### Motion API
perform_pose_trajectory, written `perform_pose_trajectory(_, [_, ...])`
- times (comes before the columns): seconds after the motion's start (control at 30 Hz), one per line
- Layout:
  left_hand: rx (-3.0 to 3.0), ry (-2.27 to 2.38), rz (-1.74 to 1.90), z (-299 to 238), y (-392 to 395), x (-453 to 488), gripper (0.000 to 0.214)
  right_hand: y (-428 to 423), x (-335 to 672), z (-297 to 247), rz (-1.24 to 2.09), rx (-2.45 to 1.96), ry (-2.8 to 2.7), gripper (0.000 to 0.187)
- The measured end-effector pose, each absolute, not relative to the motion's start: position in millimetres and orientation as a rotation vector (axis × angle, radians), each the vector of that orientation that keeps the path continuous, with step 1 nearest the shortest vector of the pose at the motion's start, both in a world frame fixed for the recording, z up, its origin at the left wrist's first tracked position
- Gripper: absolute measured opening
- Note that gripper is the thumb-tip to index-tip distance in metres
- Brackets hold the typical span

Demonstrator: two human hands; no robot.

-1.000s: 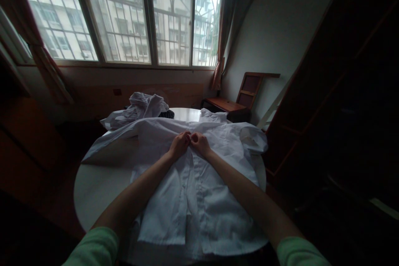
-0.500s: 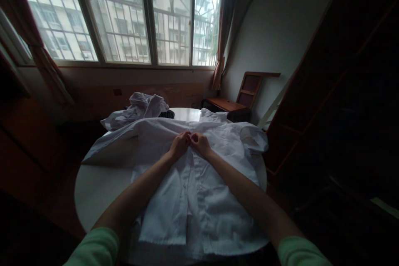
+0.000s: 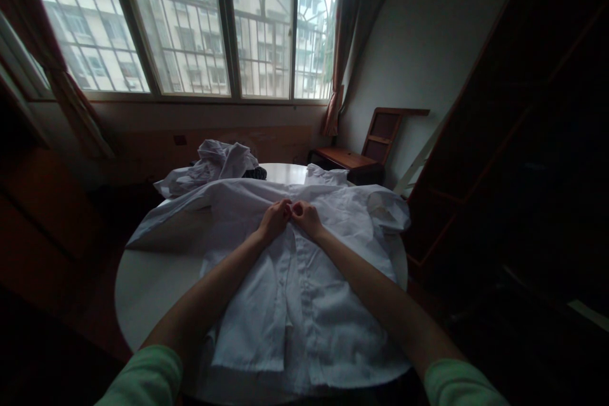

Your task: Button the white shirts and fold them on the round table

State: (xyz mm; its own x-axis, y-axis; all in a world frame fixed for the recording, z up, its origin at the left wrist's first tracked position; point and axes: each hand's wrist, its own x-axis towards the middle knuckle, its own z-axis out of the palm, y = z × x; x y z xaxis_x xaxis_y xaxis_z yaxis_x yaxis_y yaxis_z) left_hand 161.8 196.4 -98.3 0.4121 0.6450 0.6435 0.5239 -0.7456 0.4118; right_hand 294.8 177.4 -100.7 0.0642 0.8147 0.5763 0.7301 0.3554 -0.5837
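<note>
A white shirt (image 3: 347, 317) lies spread over the round white table (image 3: 157, 292), its front parted below my hands and one sleeve stretched out to the left. My left hand (image 3: 276, 219) pinches the left front edge of the shirt near the collar end. Right beside it, my right hand (image 3: 305, 218) pinches the other front edge, thumb and forefinger bent together. The fingertips of both hands nearly meet over the front opening. Whatever small part lies between the fingertips, such as a button, is too small to make out.
A crumpled heap of whitish clothes (image 3: 221, 162) rests on the table's far left, with a dark patterned item (image 3: 257, 173) beside it. Another white cloth (image 3: 327, 175) lies at the far right. Beyond stand a wooden chair (image 3: 380, 133) and barred windows (image 3: 190, 32).
Nearly nothing differs. Both hands stay pinched at the same spot on the shirt front, and the view has shifted very slightly.
</note>
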Motion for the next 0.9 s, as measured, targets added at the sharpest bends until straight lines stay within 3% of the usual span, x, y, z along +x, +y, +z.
perform_pose_trajectory(0.9, [2.508, 1.039, 1.228, -96.2, 194.1, 160.9, 0.031, 176.6, 293.4, -100.4, 0.048, -1.421, -1.695, 0.015])
